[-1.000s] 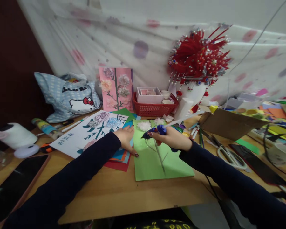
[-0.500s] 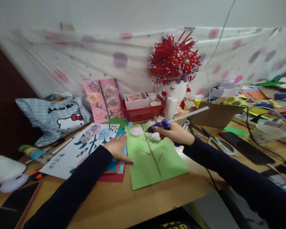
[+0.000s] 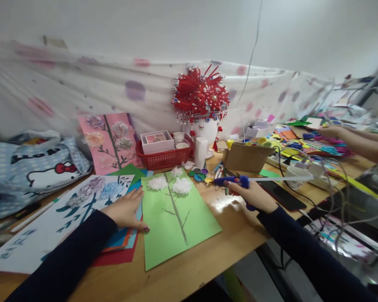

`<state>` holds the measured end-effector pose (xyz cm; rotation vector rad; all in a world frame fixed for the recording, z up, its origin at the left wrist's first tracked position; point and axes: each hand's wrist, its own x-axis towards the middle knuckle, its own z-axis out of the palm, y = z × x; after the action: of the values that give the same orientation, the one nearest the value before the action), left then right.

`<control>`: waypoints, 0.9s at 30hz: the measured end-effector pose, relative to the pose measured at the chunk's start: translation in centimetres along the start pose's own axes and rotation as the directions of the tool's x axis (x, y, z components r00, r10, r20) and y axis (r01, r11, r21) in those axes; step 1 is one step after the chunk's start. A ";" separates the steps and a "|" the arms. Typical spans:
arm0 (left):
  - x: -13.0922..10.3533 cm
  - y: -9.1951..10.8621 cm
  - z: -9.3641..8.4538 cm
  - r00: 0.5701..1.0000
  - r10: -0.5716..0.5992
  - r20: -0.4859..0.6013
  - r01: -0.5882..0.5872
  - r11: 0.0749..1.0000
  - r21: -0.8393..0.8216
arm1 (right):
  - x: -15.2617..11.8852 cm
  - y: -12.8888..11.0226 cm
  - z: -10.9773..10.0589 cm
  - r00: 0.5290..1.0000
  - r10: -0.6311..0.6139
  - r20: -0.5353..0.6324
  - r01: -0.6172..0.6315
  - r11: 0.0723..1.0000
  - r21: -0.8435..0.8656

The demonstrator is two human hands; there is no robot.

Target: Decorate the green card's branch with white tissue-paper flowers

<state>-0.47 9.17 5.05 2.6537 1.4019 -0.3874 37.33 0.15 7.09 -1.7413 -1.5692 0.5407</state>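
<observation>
My right hand (image 3: 255, 195) is wrapped round a blue hot glue gun (image 3: 231, 181), its nozzle pointing left and a long white glue stick (image 3: 280, 179) jutting out of its back. The gun is held over the table, right of a light green sheet (image 3: 166, 222). On that sheet are a drawn grey stem with branches (image 3: 178, 214) and white ruffled paper flowers (image 3: 182, 186) near the top. My left hand (image 3: 126, 209) lies flat with fingers spread at the sheet's left edge, over stacked coloured paper (image 3: 113, 258) and the white flower picture (image 3: 22, 247).
Behind stand a pink flower picture (image 3: 110, 142), a red basket (image 3: 164, 158), a white roll (image 3: 200, 153) and a red beaded headdress (image 3: 201, 92). To the right are a cardboard box (image 3: 247, 157), a phone (image 3: 282, 195), a paper cup (image 3: 297, 176), cables and another person's hands (image 3: 340, 136).
My right hand has carried the glue gun right, away from the white flowers and off the green sheet. The view has turned right, bringing another person's hands in. My left hand stays flat.
</observation>
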 end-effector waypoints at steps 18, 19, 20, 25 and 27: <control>0.3 -0.3 0.2 1.000 0.012 -0.004 -0.012 1.000 0.018 | -2.1 1.4 -0.3 0.989 -0.127 0.076 0.147 0.915 -0.376; 0.3 -0.3 0.3 1.000 0.010 -0.001 -0.010 1.000 0.019 | -2.3 1.3 -0.5 0.989 -0.138 0.061 0.151 0.901 -0.407; 0.3 -0.3 0.3 1.000 0.010 0.000 -0.010 1.000 0.018 | -2.6 1.4 -0.8 0.989 -0.139 0.057 0.150 0.880 -0.450; 0.2 -0.4 0.4 1.000 0.006 -0.011 -0.006 1.000 -0.007 | -3.6 1.5 -2.4 0.979 -0.153 0.137 0.205 0.783 -0.587; 0.2 -0.3 0.3 1.000 0.000 -0.005 0.000 1.000 -0.010 | -3.9 1.4 -2.8 0.975 -0.151 0.161 0.217 0.788 -0.576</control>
<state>-0.70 9.41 4.70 2.6480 1.4016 -0.3730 39.61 -4.30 7.33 -1.9862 -2.1197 0.0284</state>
